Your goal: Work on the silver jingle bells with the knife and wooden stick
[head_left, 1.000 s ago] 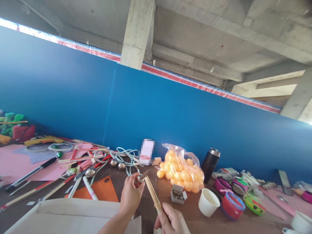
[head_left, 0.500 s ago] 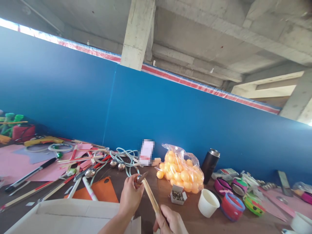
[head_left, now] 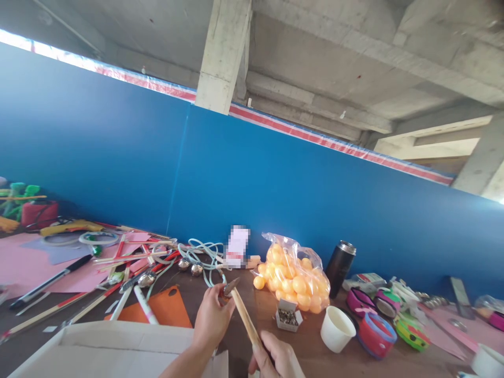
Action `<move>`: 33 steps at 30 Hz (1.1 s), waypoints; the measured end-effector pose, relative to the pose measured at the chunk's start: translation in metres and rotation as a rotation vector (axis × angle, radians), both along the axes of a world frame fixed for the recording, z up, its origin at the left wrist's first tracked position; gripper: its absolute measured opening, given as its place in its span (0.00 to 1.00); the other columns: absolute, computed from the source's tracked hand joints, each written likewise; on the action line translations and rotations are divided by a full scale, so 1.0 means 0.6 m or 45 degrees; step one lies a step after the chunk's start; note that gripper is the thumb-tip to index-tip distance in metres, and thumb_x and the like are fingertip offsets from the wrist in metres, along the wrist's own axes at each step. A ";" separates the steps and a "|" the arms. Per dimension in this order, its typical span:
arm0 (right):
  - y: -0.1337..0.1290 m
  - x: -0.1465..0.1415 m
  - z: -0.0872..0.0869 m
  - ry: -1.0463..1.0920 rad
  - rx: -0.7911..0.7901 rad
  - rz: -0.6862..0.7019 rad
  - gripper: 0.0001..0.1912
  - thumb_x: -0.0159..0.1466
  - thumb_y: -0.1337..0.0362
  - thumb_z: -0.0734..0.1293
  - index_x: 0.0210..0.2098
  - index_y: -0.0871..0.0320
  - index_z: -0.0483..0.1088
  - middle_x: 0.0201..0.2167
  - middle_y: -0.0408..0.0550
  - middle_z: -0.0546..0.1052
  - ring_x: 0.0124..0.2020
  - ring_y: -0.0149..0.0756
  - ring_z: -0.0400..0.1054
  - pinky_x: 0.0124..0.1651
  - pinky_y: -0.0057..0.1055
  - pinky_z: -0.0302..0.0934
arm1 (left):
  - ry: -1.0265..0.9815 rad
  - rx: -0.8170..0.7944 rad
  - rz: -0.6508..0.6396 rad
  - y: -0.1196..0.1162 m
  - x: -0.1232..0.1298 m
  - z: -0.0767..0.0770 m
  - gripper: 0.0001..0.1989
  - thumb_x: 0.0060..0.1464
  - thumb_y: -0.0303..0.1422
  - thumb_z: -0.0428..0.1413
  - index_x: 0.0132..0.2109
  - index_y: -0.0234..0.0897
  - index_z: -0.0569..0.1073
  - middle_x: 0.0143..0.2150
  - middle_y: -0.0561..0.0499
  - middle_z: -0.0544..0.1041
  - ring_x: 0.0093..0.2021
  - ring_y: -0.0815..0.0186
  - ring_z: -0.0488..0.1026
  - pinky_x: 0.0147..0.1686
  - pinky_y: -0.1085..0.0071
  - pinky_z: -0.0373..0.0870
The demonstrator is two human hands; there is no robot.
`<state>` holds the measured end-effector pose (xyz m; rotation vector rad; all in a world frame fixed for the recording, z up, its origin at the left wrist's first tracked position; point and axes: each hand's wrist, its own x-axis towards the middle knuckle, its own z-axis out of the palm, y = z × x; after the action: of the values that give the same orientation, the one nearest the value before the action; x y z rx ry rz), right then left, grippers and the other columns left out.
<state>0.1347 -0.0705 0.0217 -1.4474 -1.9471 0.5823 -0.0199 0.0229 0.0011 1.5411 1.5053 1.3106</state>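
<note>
My left hand point(head_left: 213, 313) is closed, its fingers pinching a small tool with a dark, pointed metal tip point(head_left: 231, 286); most of it is hidden in the grip, so I cannot make out its kind. That tip meets or overlaps the upper end of a pale wooden stick point(head_left: 244, 316), which slants down to the right. Wrapped round the stick's lower end is my right hand point(head_left: 277, 356). Just right of the hands stands a small open box point(head_left: 289, 316) of little metal pieces. White cardboard point(head_left: 129, 344) lies under my left forearm.
Behind the box sits a clear bag of orange balls point(head_left: 293, 278), beside a black flask point(head_left: 340, 266). A white paper cup point(head_left: 337, 329) and colourful bands point(head_left: 377, 334) are on the right. Sticks, cords and an orange sheet point(head_left: 167, 307) clutter the left. A blue partition point(head_left: 275, 178) closes off the back.
Both hands keep nearly the same place and grip. The small tool in my left hand looks slightly turned, with less of its bright, shiny part showing.
</note>
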 end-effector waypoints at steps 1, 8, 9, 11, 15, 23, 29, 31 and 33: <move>0.000 -0.001 0.003 0.001 -0.004 0.005 0.24 0.64 0.45 0.50 0.24 0.56 0.61 0.19 0.46 0.75 0.17 0.29 0.65 0.22 0.22 0.54 | -0.001 -0.005 0.000 -0.001 0.000 0.001 0.15 0.46 0.38 0.51 0.42 0.38 0.71 0.39 0.49 0.73 0.33 0.66 0.70 0.35 0.72 0.63; -0.001 -0.002 0.007 -0.009 0.001 0.004 0.25 0.64 0.45 0.50 0.24 0.56 0.62 0.19 0.47 0.75 0.17 0.29 0.65 0.23 0.22 0.55 | 0.020 -0.031 -0.004 0.000 -0.001 0.002 0.15 0.46 0.39 0.51 0.41 0.37 0.71 0.39 0.49 0.73 0.33 0.67 0.70 0.34 0.73 0.63; 0.000 -0.002 0.006 -0.013 0.000 0.001 0.25 0.64 0.46 0.50 0.24 0.56 0.62 0.19 0.47 0.75 0.17 0.29 0.65 0.23 0.22 0.55 | 0.026 -0.032 -0.002 0.000 -0.001 0.001 0.15 0.47 0.39 0.51 0.41 0.37 0.71 0.39 0.49 0.73 0.33 0.67 0.70 0.34 0.73 0.63; 0.000 -0.001 0.004 -0.025 -0.003 0.003 0.25 0.64 0.46 0.50 0.24 0.57 0.63 0.19 0.47 0.75 0.17 0.30 0.65 0.23 0.22 0.55 | 0.034 -0.041 0.000 -0.001 0.000 0.002 0.16 0.47 0.39 0.51 0.41 0.37 0.71 0.39 0.49 0.73 0.32 0.67 0.70 0.34 0.74 0.63; -0.001 0.000 0.002 -0.050 0.011 -0.007 0.24 0.64 0.47 0.51 0.25 0.57 0.64 0.19 0.47 0.76 0.20 0.31 0.68 0.26 0.22 0.56 | 0.069 -0.040 -0.046 -0.005 0.002 0.004 0.15 0.46 0.38 0.52 0.41 0.37 0.71 0.38 0.49 0.73 0.33 0.67 0.70 0.34 0.74 0.62; 0.000 0.001 -0.006 -0.071 -0.045 0.022 0.24 0.64 0.47 0.51 0.29 0.59 0.66 0.22 0.49 0.77 0.22 0.33 0.69 0.25 0.22 0.56 | 0.106 -0.055 -0.104 -0.002 0.003 -0.003 0.14 0.47 0.38 0.51 0.42 0.40 0.70 0.42 0.50 0.73 0.38 0.67 0.71 0.36 0.76 0.61; 0.000 0.002 -0.005 -0.085 -0.009 0.041 0.24 0.65 0.48 0.51 0.30 0.59 0.67 0.22 0.49 0.77 0.23 0.33 0.70 0.27 0.22 0.57 | 0.106 -0.071 -0.114 -0.008 0.002 0.002 0.13 0.48 0.38 0.51 0.41 0.40 0.70 0.41 0.50 0.74 0.37 0.67 0.72 0.36 0.75 0.62; 0.001 0.003 -0.007 -0.084 0.000 0.042 0.24 0.65 0.48 0.51 0.29 0.59 0.66 0.22 0.49 0.77 0.23 0.33 0.70 0.27 0.22 0.57 | 0.120 -0.085 -0.116 -0.010 0.002 0.005 0.13 0.48 0.38 0.52 0.41 0.40 0.70 0.40 0.51 0.74 0.37 0.67 0.72 0.35 0.76 0.62; 0.003 0.004 -0.009 -0.082 0.004 0.037 0.24 0.64 0.47 0.51 0.29 0.59 0.66 0.22 0.48 0.77 0.24 0.33 0.71 0.28 0.22 0.57 | 0.137 -0.098 -0.115 -0.011 0.001 0.008 0.13 0.47 0.38 0.52 0.41 0.40 0.70 0.40 0.50 0.75 0.37 0.66 0.72 0.35 0.76 0.62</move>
<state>0.1372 -0.0689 0.0161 -1.4547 -2.0213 0.5519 -0.0193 0.0164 0.0057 1.6326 1.5143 1.1219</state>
